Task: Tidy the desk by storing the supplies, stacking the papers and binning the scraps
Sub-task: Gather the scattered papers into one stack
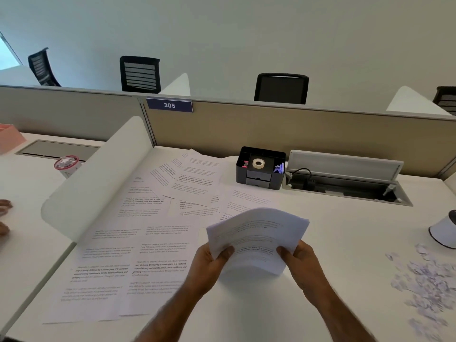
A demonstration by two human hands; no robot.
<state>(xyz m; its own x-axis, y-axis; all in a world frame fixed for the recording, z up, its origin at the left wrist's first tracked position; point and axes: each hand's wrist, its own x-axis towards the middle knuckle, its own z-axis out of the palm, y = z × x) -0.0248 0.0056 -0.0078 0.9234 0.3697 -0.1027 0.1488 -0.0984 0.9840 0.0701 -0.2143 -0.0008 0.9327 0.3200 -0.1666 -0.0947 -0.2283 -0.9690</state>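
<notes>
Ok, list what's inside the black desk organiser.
The organiser holds a white tape roll in the middle, a pink item at left, purple items at right. Its closed front drawers hide their contents.

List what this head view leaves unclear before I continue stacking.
Head view only:
1. Print on loose sheets: too small, blurred.
2. White container: cut off by the right edge.
3. Scraps: blurred; pile runs past the right edge.
4. Organizer drawers: closed fronts hide contents.
5. Stack of papers: near corners covered by left hand and right hand.

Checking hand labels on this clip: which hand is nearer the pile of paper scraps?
Right. The right hand holds the paper stack on the side toward the scraps; the left hand holds its far side.
</notes>
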